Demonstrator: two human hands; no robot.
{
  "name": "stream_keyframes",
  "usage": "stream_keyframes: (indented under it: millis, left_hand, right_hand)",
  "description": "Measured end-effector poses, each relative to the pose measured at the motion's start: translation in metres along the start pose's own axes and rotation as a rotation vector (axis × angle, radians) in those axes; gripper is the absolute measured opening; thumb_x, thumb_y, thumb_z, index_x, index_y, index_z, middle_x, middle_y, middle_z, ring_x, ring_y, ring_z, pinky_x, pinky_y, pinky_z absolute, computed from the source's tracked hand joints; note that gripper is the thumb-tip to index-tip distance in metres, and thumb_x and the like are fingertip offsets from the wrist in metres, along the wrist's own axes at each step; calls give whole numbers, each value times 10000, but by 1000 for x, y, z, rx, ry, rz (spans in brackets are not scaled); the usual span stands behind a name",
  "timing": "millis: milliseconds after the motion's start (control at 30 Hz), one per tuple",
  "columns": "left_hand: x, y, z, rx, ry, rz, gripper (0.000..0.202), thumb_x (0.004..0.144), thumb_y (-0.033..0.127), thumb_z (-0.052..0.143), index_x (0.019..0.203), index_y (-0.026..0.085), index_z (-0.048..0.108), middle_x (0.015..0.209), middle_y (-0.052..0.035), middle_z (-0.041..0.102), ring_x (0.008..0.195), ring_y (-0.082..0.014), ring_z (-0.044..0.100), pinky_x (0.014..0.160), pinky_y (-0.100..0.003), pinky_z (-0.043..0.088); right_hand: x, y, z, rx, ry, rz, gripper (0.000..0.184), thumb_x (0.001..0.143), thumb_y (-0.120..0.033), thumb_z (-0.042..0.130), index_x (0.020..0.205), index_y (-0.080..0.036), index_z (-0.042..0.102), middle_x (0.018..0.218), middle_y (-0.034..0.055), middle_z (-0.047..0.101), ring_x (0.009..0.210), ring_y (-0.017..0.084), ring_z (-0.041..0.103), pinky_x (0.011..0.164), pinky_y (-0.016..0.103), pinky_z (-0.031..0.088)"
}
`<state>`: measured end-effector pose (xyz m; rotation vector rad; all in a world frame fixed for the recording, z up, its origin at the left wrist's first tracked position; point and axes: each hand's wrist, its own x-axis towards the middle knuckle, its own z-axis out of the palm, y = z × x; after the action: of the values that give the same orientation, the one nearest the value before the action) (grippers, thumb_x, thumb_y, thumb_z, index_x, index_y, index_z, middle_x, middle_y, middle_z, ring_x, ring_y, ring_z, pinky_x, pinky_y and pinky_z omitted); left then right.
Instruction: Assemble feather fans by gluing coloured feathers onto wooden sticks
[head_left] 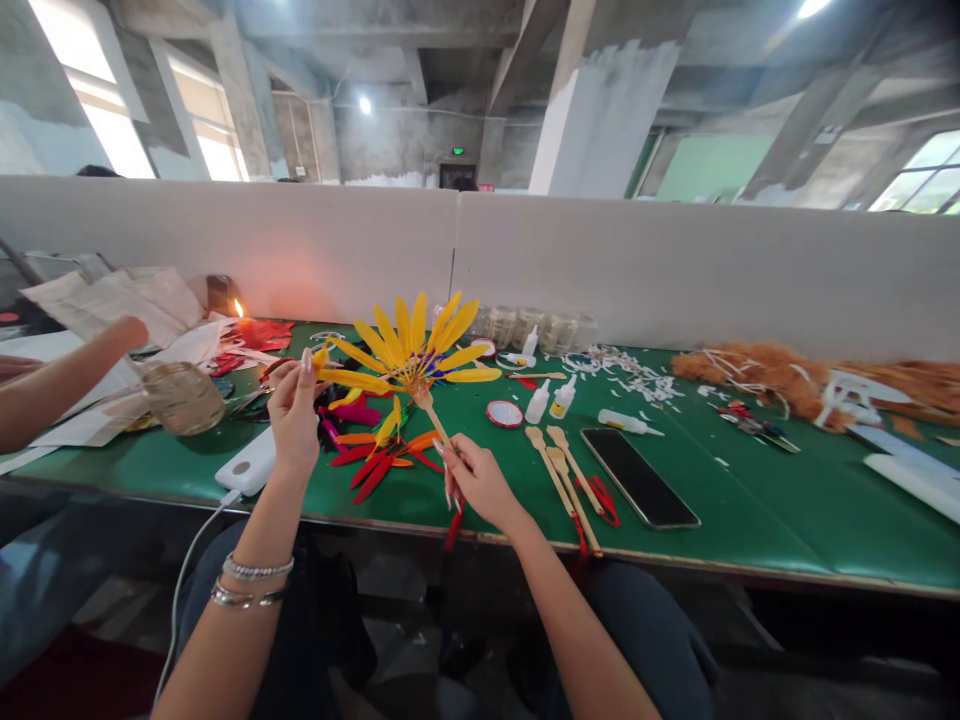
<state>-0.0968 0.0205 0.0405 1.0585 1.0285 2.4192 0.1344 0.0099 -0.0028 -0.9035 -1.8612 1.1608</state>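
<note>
Yellow feathers [420,345] fan from a wooden stick [431,415] (blue at the centre), left hand [294,415] pinching one, right hand [480,480] gripping the stick.

Workbench [750,530] runs along a partition [675,270]; feather fan [412,365] mid-bench, loose feathers [367,465] near it, wooden sticks [562,480] to the right, phone [639,478] right of those, glue bottles [538,402] farther back, glass jars [532,325] against the partition, candle [238,325] far left, papers [112,305] beside it
</note>
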Motion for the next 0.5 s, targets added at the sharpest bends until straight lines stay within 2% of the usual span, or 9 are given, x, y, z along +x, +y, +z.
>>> stream_keyframes:
  millis: [67,133,233,300,400,500]
  left_hand:
    - [2,2,-1,-30,27,-37,253,690,411,672,809,188,654,845,9,517,692,-69,532,590,-180,469]
    - [4,4,-2,-56,44,-52,272,705,429,654,790,174,611,681,33,510,562,-50,500,506,-161,428]
    - [2,5,-2,-20,-11,-72,305,739,464,606,736,172,523,484,76,422,378,-28,371,358,-143,281]
    - [-2,3,0,45,-110,-149,312,745,476,594,782,182,495,450,85,416,326,-27,325,316,-154,198]
    - [-11,-1,7,36,-260,-295,333,742,423,615,959,220,463,469,89,445,311,-35,324,320,-153,193]
    - [-17,-6,12,-22,-300,-337,338,756,317,597,1051,254,444,510,79,470,327,-43,337,342,-156,224]
  right_hand:
    - [1,0,-1,-4,37,-5,285,861,-455,403,705,-217,390,397,-88,463,308,83,427,346,188,329]
    - [1,0,-2,15,79,-4,284,862,-454,401,706,-217,393,399,-88,457,308,83,428,343,187,336]
    - [2,-1,-3,56,129,1,296,857,-463,406,692,-218,391,400,-86,450,312,84,436,339,186,346]
    - [3,-1,-4,71,157,1,299,852,-469,410,692,-217,394,409,-83,461,313,83,437,336,187,350]
    - [3,-1,-5,79,182,2,294,848,-475,411,707,-217,403,420,-81,478,311,83,433,333,192,350]
    - [3,-2,-5,88,175,2,293,849,-473,412,707,-217,402,423,-82,473,319,83,438,339,191,352]
